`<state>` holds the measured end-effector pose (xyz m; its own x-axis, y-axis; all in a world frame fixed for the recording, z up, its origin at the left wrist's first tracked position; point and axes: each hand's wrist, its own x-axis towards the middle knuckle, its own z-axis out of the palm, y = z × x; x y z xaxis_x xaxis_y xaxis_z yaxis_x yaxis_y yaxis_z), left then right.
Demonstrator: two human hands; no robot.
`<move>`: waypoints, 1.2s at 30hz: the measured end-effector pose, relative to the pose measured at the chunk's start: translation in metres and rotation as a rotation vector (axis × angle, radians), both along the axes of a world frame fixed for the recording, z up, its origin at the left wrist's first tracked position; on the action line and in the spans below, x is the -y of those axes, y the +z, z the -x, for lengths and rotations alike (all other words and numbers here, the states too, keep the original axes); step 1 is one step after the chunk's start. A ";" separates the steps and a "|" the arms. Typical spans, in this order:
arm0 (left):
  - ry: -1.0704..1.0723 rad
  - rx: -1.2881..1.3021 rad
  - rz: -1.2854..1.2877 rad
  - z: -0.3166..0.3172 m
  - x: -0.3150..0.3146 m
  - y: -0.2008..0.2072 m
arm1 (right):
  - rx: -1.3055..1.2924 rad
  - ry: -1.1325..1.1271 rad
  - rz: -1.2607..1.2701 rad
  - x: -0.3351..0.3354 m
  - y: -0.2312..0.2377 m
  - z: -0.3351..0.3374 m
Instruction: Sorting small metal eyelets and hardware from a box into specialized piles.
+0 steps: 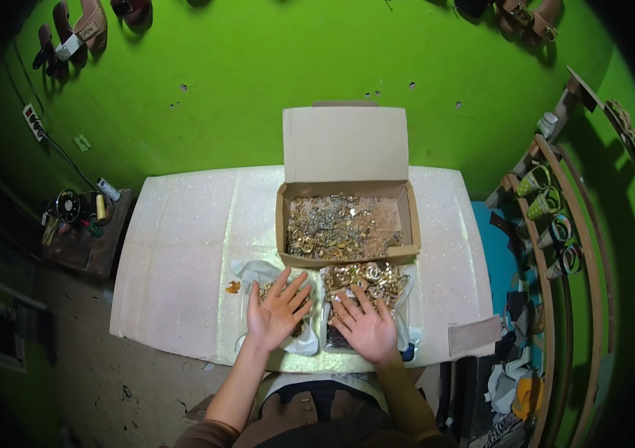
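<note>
Both hands empty: left hand (pixel 280 310) and right hand (pixel 372 328) palms to the camera, fingers spread wide, no pinch on either

Step in hand reads as a ready pose, nothing picked up. My call: next move calls for turning a palm down and narrowing to a fingertip pinch, since the pieces are small and heaped

Fittings sit in three places around the grip. Left plastic bag (pixel 304 345) lies under the left hand and is mostly covered by it, some gold-toned bits showing between and beside the fingers. Right plastic bag (pixel 402 299) lies under and just ahead of the right hand: shiny gold-toned metal fittings (pixel 388 278) at its far end, rings among them, small dark pieces (pixel 338 340) left of the palm. Can't tell if the backs of the hands touch either bag

Cardboard box (pixel 414 224) stands just beyond the fingertips, lid up and leaning away. Loose mixed fittings (pixel 321 228) inside, gold and silvery, thicker on the left, thinning to bare cardboard on the right

Grey ribbed piece (pixel 474 336) lies right of the right hand, small orange-brown scrap (pixel 233 287) just left of the left fingers
</note>
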<state>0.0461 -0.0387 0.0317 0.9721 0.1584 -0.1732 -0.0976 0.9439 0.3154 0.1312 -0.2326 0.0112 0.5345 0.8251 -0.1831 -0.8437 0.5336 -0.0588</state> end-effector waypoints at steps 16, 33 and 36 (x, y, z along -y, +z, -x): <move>0.102 -0.315 -0.555 -0.090 -0.001 0.023 | 1.036 0.152 0.730 0.035 0.032 -0.168; 0.085 -0.681 -0.637 -0.193 -0.054 -0.022 | 2.625 0.558 0.741 -0.100 -0.021 -0.222; 0.124 -0.616 -0.646 -0.200 -0.056 -0.018 | 2.543 0.617 0.761 -0.115 -0.037 -0.217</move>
